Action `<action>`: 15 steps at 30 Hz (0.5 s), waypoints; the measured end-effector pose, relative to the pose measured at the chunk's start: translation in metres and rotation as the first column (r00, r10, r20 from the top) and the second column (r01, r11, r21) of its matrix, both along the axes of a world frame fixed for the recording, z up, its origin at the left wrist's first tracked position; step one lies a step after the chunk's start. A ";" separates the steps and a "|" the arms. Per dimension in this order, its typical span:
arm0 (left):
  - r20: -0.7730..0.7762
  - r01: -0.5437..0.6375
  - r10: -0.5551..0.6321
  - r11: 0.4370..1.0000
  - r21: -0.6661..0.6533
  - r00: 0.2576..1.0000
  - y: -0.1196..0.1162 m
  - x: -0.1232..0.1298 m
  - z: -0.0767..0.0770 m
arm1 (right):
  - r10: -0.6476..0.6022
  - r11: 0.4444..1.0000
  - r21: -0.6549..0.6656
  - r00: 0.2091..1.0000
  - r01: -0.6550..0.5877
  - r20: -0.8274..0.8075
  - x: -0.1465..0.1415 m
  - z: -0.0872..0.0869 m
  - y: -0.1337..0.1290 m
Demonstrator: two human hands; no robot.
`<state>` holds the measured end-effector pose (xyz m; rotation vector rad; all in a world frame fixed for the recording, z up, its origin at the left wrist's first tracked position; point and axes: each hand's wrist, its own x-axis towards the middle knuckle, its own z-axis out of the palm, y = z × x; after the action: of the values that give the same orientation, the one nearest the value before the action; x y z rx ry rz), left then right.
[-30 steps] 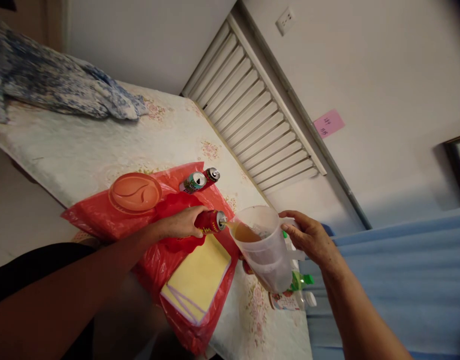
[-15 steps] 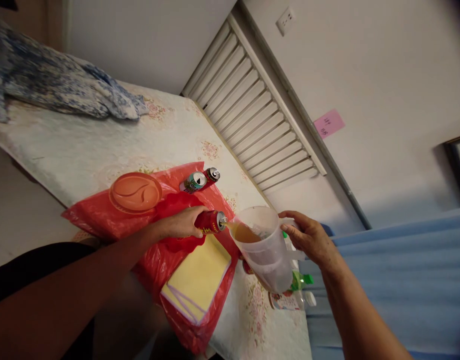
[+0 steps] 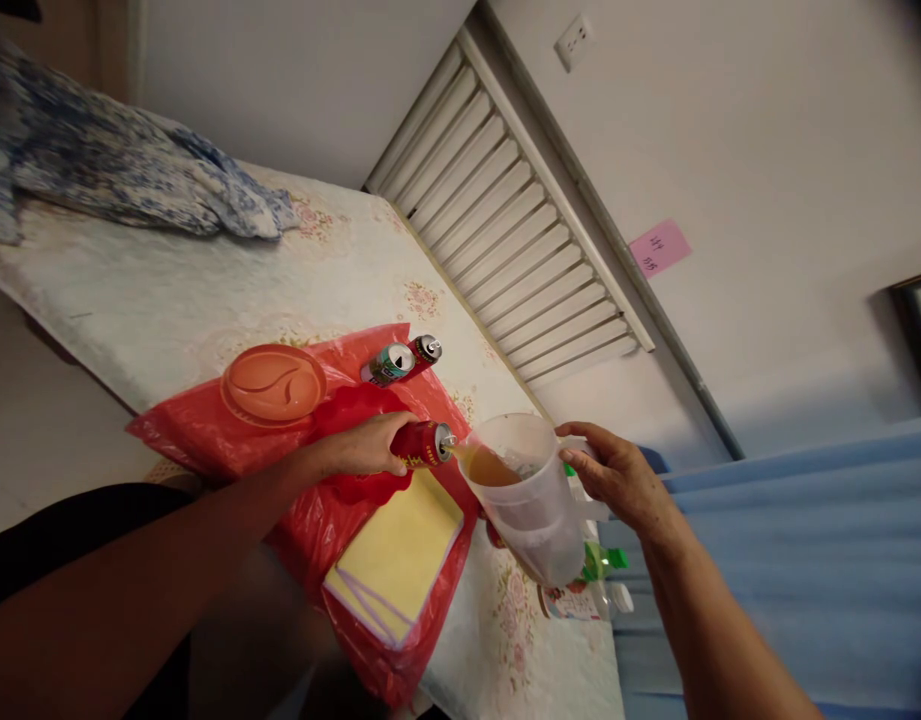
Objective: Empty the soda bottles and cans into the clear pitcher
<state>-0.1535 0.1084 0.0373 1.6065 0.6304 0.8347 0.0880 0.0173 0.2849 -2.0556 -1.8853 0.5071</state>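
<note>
My left hand (image 3: 374, 443) is wrapped round a red drink can (image 3: 422, 444), its open top turned toward a pitcher. A thin stream of liquid runs between the can and the rim of the translucent plastic pitcher (image 3: 539, 520). My right hand (image 3: 610, 470) grips the pitcher by its handle, tilting its mouth toward the can. Brownish liquid shows inside the pitcher. Beneath my left hand lies a red scalloped dish (image 3: 362, 405), partly hidden by the hand and can. A folded yellow cloth (image 3: 396, 560) lies just below it.
An orange divided plate (image 3: 274, 384) rests on a red plastic bag (image 3: 205, 425), near a green can (image 3: 387, 364) and a dark red can (image 3: 426, 350). Bottles with a green cap (image 3: 617, 558) and a white cap (image 3: 623, 598) stand behind the pitcher. A radiator (image 3: 505, 220) borders the table.
Hands, can and pitcher hold almost the same positions. Liquid is at the can's mouth in both frames; the view has shifted very slightly.
</note>
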 end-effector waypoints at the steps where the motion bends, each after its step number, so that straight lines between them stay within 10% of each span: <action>1: 0.001 -0.001 0.001 1.000 0.001 1.000 0.000 0.000 0.000 | 0.001 1.000 0.002 1.000 -0.001 0.008 0.000 0.000 0.000; 15: -0.031 0.015 -0.016 1.000 -0.016 0.999 0.001 -0.002 -0.002 | -0.016 0.998 0.064 0.998 0.021 -0.068 0.012 -0.026 -0.006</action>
<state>-0.1551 0.1094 0.0352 1.6106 0.6440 0.7928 0.1000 0.0115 0.2591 -1.9874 -1.8185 0.4984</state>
